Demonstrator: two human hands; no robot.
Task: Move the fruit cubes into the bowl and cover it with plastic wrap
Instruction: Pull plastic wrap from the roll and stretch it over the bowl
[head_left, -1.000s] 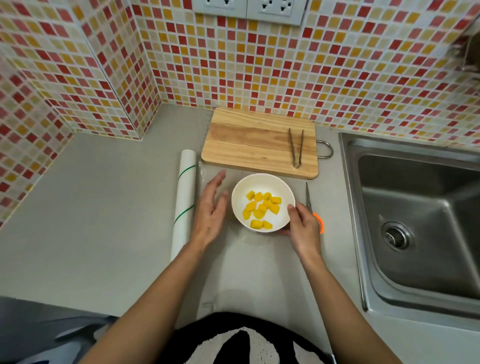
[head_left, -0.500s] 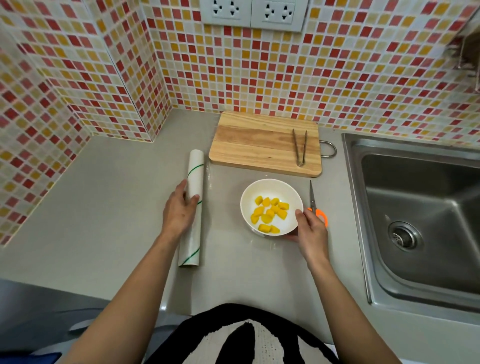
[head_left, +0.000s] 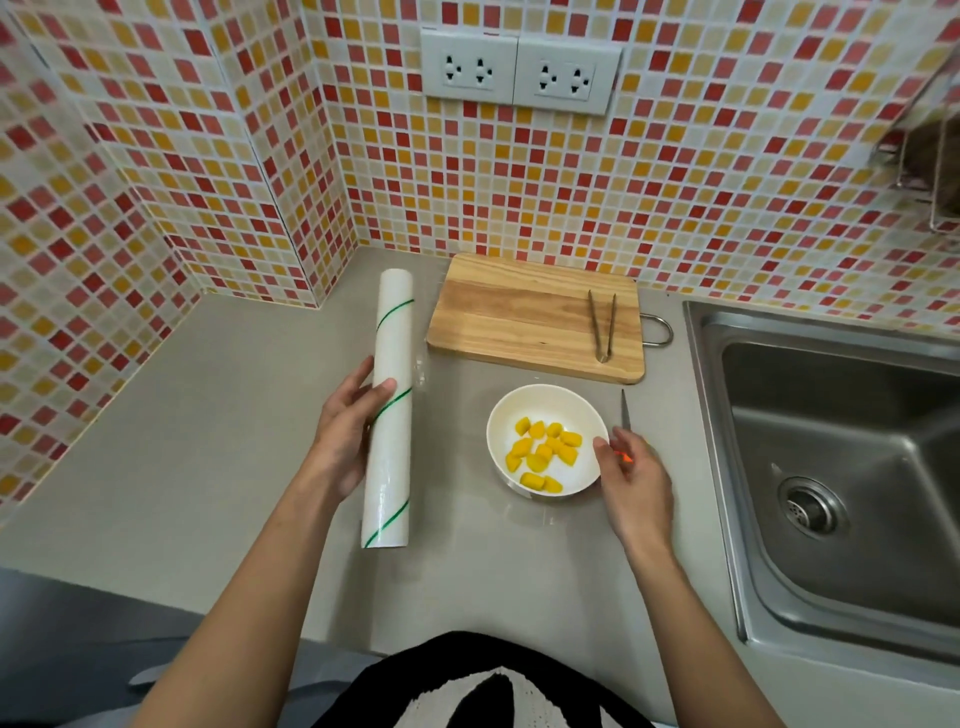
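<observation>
A white bowl (head_left: 545, 400) stands on the grey counter and holds several yellow fruit cubes (head_left: 543, 453). My right hand (head_left: 631, 480) rests at the bowl's right side with the thumb on the rim and the fingers curled. To the left lies a white plastic wrap roll (head_left: 390, 410) with green stripes. My left hand (head_left: 345, 436) is wrapped around its middle. A faint clear film seems to run from the roll toward the bowl; its edges are hard to make out.
A wooden cutting board (head_left: 519, 317) with metal tongs (head_left: 602, 325) lies behind the bowl. Scissors (head_left: 625, 410) with an orange handle lie partly under my right hand. A steel sink (head_left: 841, 467) is on the right. Tiled walls close the back and left.
My left hand moved left from beside the bowl and took hold of the plastic wrap roll. My right hand stayed at the bowl's right rim.
</observation>
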